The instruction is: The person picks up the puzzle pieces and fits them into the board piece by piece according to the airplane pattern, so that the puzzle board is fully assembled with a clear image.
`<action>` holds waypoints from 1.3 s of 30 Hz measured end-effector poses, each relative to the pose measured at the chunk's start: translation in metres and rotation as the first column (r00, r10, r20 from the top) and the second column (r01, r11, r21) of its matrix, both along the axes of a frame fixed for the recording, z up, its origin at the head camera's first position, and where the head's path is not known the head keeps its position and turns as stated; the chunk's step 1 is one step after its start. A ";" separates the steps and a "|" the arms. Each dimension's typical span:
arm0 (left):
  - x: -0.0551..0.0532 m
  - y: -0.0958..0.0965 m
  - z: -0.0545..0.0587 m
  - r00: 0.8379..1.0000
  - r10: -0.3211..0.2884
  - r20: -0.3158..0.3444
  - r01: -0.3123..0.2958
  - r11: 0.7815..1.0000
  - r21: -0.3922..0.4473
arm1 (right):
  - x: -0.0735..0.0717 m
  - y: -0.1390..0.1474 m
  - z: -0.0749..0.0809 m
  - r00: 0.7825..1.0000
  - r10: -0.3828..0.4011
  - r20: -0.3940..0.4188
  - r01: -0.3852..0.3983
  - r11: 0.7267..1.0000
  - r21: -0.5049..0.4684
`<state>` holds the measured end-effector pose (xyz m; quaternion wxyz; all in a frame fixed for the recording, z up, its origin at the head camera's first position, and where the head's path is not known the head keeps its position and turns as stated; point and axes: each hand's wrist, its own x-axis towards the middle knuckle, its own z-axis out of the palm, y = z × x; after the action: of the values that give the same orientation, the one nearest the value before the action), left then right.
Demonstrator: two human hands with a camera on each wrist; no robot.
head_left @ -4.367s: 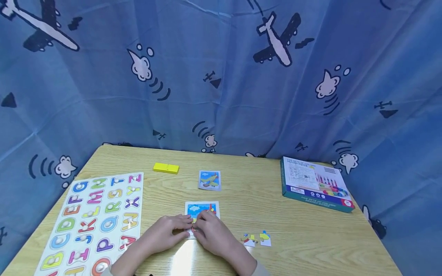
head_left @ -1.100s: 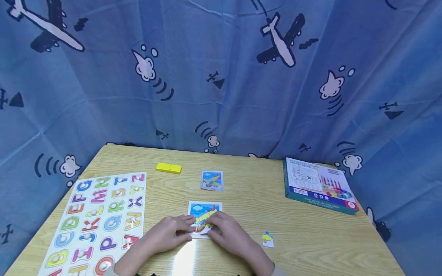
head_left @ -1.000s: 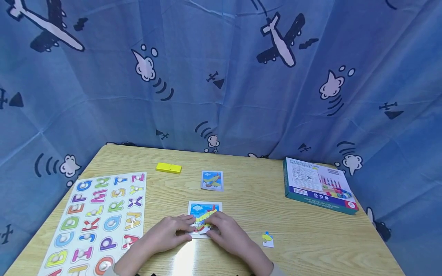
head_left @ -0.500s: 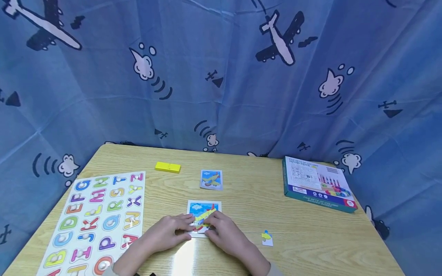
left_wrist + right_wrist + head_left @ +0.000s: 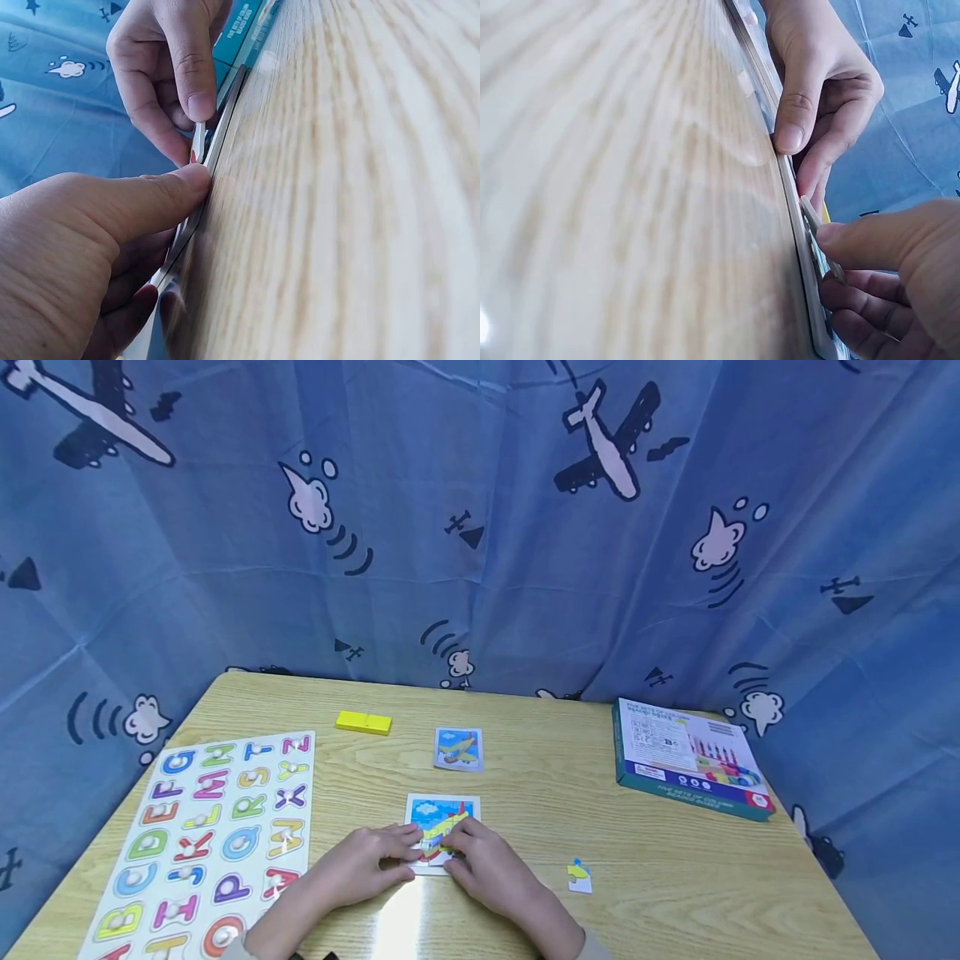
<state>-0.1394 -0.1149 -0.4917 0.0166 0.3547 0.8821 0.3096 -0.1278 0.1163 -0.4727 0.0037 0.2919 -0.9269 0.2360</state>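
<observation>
A small jigsaw puzzle of a yellow and red airplane lies in a white-rimmed tray [image 5: 444, 798] near the table's front. My left hand [image 5: 375, 858] holds this tray's left side, thumb at the near edge and fingertips over the picture. Between thumb and fingers, my right hand [image 5: 483, 864] pinches a jigsaw piece [image 5: 812, 212], tilted against the tray at the lower right of the picture. Both hands partly hide the puzzle. One loose jigsaw piece [image 5: 578, 877], yellow, blue and white, rests on the table to the right. Behind the tray lies a matching airplane picture card [image 5: 459, 750].
A white alphabet board [image 5: 309, 777] with knobbed letters covers the left of the table [image 5: 540, 777]. Farther back lies a yellow bar [image 5: 363, 722]. At the back right stands a colourful box [image 5: 690, 760]. A blue curtain [image 5: 480, 527] hangs behind.
Of two loose pieces on the right, my right hand has taken one and brought it to the puzzle. Over the last second, that piece has been lowered slightly; the left hand stays put.
</observation>
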 end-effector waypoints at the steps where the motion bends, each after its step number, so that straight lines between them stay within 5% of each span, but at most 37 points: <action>1: 0.000 0.000 0.000 1.000 -0.001 0.001 0.001 1.000 0.000 | 0.000 0.000 0.000 1.000 0.000 -0.002 0.000 1.000 0.000; 13: 0.000 0.000 0.000 1.000 0.001 -0.004 -0.001 1.000 0.007 | 0.000 -0.002 0.000 0.995 0.008 -0.103 0.000 0.997 0.080; 39: 0.000 0.000 -0.001 0.998 -0.018 -0.065 0.018 1.000 -0.003 | 0.002 -0.004 0.001 0.995 0.002 -0.104 0.010 0.994 0.108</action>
<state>-0.1390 -0.1150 -0.4928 -0.0087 0.3724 0.8793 0.2967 -0.1254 0.1127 -0.4715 0.0367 0.3017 -0.9374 0.1699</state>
